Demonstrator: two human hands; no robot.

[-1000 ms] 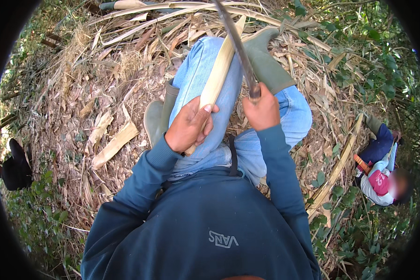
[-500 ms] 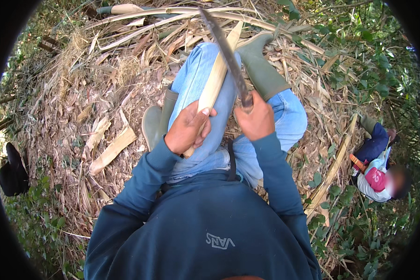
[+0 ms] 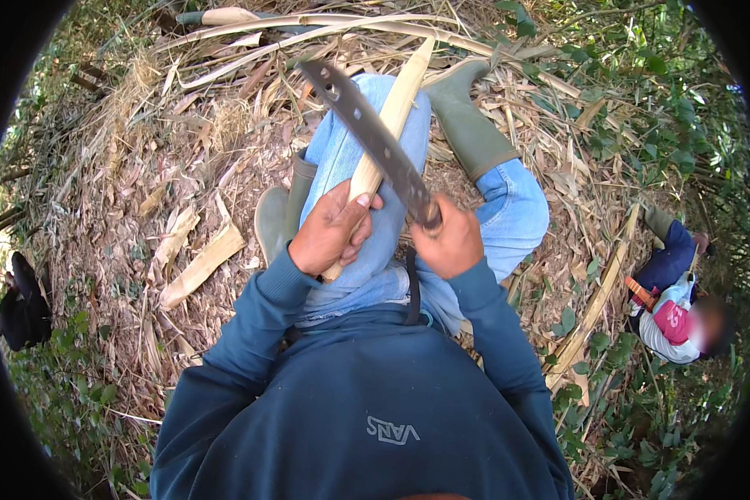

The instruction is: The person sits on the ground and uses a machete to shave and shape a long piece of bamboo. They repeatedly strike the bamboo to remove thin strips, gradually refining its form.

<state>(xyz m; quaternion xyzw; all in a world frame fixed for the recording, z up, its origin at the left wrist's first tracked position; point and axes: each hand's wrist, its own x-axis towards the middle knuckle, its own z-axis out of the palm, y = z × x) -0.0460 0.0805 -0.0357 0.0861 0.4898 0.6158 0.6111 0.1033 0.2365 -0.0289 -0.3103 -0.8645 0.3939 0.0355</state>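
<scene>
Pinching a pale, tapered wooden strip point(image 3: 402, 98) near its lower end, the left hand point(image 3: 337, 228) holds it over light-blue denim jeans point(image 3: 329, 157) — the right hand point(image 3: 447, 237) clenched on a dark, hole-pierced metal knife point(image 3: 365, 131) angled across it.

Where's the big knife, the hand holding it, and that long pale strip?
Big knife point(image 3: 367, 138): head view, middle of the dark blade.
Right hand point(image 3: 449, 239): head view, back of the hand.
Long pale strip point(image 3: 403, 95): head view, upper part, just beyond the blade.

Bright daylight, fisheye-bent edges.
</scene>
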